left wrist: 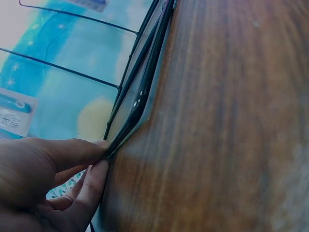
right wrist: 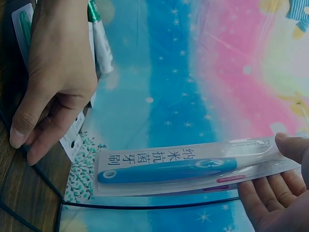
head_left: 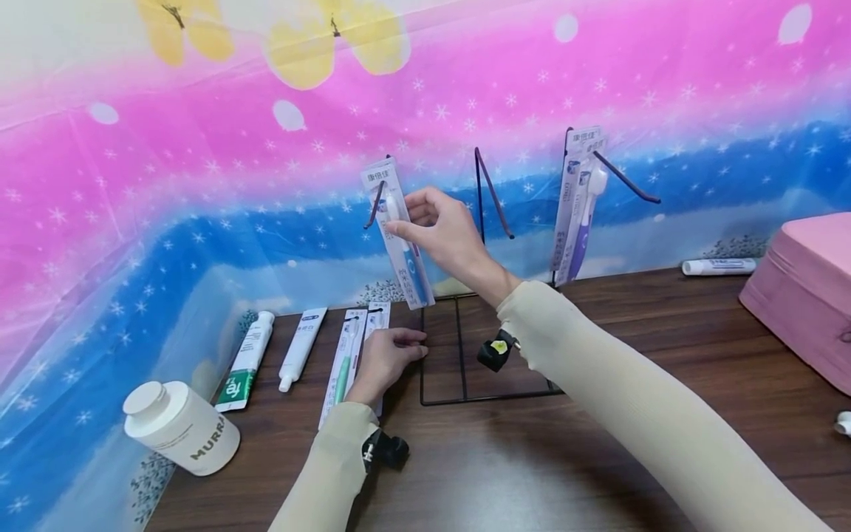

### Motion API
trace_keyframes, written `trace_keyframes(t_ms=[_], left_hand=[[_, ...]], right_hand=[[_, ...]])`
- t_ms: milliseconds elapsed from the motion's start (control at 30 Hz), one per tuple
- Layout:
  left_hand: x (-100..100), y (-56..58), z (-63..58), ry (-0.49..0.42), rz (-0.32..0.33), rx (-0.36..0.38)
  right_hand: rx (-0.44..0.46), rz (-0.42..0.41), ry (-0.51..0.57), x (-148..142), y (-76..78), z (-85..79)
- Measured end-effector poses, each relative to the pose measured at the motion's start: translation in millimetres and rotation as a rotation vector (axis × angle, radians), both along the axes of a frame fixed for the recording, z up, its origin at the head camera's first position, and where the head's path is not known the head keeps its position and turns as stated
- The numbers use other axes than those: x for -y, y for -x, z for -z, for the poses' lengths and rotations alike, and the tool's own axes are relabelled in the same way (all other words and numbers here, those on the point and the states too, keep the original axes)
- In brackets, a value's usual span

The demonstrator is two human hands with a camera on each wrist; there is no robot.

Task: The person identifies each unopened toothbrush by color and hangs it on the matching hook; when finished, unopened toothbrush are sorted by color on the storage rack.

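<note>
Blue plastic marks the toothbrush (head_left: 414,275), tilted in its pack (head_left: 401,266) at the left hook (head_left: 376,203), which seems to run through the pack's top. We take the step in hand to be hanging it; next, we think, the pack wants settling on the hook, then a gentle release. The right hand (head_left: 452,233) reaches across at hook height, thumb in front of the pack, fingers behind, closed in a pinch. Low by the desk (head_left: 505,473), we see the left hand (head_left: 382,362) pinching the rack (head_left: 492,400) at its base, probably to steady it.
</note>
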State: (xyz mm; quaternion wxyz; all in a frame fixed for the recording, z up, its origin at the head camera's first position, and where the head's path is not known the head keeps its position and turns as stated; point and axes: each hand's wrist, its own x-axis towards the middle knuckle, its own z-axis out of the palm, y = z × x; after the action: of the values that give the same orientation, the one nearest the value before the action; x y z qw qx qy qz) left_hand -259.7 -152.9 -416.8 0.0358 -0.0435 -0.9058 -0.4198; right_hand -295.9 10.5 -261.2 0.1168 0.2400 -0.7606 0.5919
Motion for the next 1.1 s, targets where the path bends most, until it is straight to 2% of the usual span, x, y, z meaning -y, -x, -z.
trace_keyframes(t_ms=[200,433,567,833,1100], left_hand=[[-1,0.6,-0.8,0.005,-0.008,-0.007],[-2,-5.2,3.9,-0.015,-0.02,0.047],[-3,-6.0,4.5,-0.02,-0.027,0.046],[-1,-0.3,4.0,0.006,-0.033,0.021],[0,-0.9,0.2,-0.006,-0.008,0.013]], right_hand=[[0.002,0.003,-0.005,-8,-4.1,5.1],[0.008,-0.019,-0.063,-35,-25.6,33.9],[0.032,-0.02,-0.077,-58,-39.3,46.2],[0.079,-0.056,-0.029,-113,-61.2,62.1],[0.178,0.022,-0.182,-171,-70.2,88.5]])
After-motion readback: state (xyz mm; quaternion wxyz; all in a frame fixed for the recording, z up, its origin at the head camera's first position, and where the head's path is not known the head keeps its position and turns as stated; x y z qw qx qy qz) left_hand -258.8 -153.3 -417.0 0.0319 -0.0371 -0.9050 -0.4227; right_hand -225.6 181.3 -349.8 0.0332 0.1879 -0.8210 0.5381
